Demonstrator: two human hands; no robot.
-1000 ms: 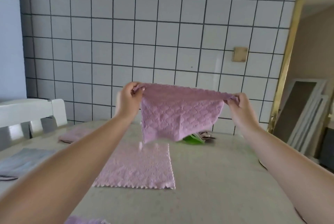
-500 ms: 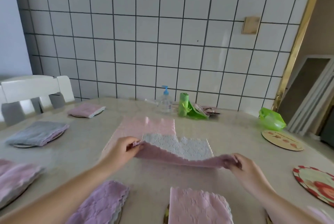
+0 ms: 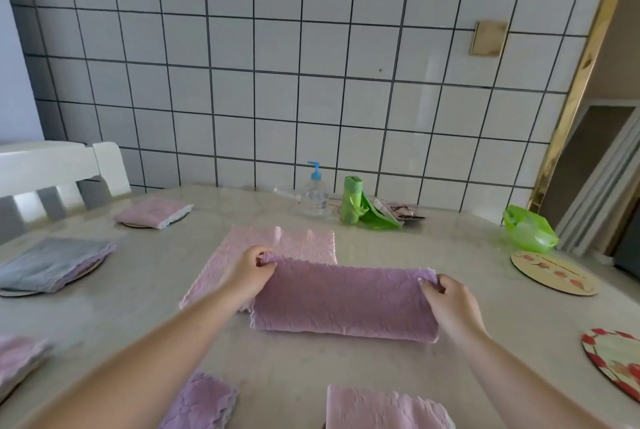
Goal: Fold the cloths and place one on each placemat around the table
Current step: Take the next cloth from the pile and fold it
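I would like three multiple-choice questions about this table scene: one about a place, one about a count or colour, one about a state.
1. Where is the pump bottle?
A. at the table's far edge, by the tiled wall
B. on the white chair
C. on a placemat

2. How many bare placemats lie on the right side?
A. none
B. two
C. four

3. How is the purple cloth between the hands?
A. rolled into a ball
B. hanging in the air
C. folded into a strip on the table

Answers:
1 A, it stands beside the green bag roll under the wall.
2 B, a tulip mat and a red-rimmed mat carry no cloth.
3 C, the left hand and right hand pinch its far corners.
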